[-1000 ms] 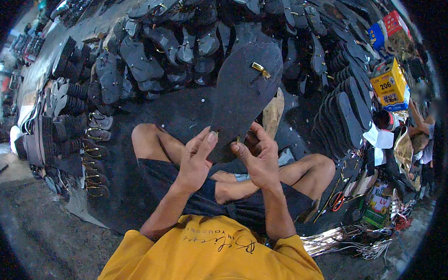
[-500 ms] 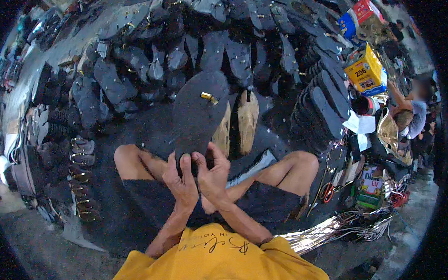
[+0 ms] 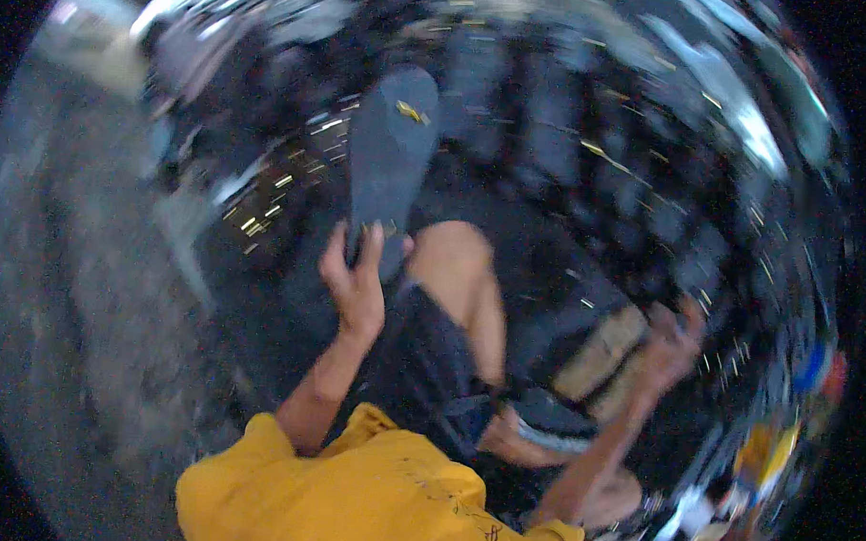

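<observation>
My left hand (image 3: 359, 282) grips the near end of a long dark grey shoe sole (image 3: 387, 164), thumb and fingers closed round its edges. The sole points away from me, with a small gold-coloured metal piece (image 3: 412, 111) near its far end. Out to the right, my right hand (image 3: 671, 344) is smeared by motion, so its fingers cannot be read. Beside it lie two pale wooden shoe lasts, a farther one (image 3: 599, 353) and a nearer one (image 3: 617, 387) partly behind my right forearm.
Blurred dark soles (image 3: 553, 122) with gold glints spread across the far side and right. Below my right hand's side is a yellow box (image 3: 768, 452), with white papers (image 3: 689, 516) nearer. My bent knee (image 3: 453, 252) rises between the hands. Grey floor (image 3: 79, 287) stretches along the left.
The view has swung left and blurred. My right hand has let go of the sole's near end and moved far right, by the lasts. The left hand still holds the sole.
</observation>
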`<action>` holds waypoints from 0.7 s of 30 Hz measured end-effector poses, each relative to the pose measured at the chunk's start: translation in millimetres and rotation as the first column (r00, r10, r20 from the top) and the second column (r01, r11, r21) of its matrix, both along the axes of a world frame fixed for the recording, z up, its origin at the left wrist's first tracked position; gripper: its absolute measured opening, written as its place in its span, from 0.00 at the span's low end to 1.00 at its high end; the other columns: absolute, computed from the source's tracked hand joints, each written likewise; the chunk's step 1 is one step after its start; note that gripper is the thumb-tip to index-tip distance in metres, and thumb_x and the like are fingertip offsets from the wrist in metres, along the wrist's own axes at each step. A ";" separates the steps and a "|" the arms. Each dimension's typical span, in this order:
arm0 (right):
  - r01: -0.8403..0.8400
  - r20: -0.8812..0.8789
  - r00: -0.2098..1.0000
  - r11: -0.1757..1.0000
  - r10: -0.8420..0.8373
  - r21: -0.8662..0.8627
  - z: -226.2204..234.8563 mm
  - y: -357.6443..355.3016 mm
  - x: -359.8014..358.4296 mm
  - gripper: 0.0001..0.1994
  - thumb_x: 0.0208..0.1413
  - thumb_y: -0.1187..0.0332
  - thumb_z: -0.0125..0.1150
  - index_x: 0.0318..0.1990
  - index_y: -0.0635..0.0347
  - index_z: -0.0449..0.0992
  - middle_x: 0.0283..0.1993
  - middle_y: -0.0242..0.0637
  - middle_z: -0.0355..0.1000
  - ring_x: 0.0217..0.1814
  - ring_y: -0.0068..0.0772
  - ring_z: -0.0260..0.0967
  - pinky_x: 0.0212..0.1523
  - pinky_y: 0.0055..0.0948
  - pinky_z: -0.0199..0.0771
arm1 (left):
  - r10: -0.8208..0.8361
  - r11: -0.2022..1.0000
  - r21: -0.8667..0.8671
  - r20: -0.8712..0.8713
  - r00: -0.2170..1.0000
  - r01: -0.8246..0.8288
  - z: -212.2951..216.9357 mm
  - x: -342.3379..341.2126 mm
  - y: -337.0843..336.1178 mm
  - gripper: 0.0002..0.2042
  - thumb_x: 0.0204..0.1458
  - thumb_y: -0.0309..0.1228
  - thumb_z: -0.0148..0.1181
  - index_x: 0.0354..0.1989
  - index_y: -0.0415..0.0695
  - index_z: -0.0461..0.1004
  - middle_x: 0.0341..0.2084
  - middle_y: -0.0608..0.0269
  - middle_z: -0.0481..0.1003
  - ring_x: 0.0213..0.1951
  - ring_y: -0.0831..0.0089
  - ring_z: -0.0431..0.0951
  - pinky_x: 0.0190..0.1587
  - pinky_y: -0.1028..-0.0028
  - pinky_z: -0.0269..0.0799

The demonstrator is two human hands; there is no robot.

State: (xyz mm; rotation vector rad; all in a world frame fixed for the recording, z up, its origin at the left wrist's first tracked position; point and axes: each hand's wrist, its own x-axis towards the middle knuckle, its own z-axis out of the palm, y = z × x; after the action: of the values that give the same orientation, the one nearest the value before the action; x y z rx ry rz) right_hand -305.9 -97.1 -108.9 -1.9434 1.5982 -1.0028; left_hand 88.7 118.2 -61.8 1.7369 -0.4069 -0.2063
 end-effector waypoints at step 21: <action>0.260 -0.377 0.689 0.696 -0.619 -0.669 74.6 48.5 -175.5 0.21 0.69 0.56 0.65 0.57 0.66 0.83 0.61 0.50 0.80 0.55 0.44 0.81 0.55 0.39 0.82 | 0.307 0.927 0.081 0.393 0.867 -0.365 -69.6 171.0 117.5 0.21 0.63 0.23 0.61 0.66 0.36 0.71 0.63 0.53 0.75 0.65 0.58 0.75 0.69 0.60 0.67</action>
State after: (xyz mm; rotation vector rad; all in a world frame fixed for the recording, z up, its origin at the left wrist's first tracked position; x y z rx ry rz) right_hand -481.5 -48.5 -34.3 -2.4753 2.4728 -1.2731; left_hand 259.6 235.7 -131.4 1.9722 -0.3599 0.3650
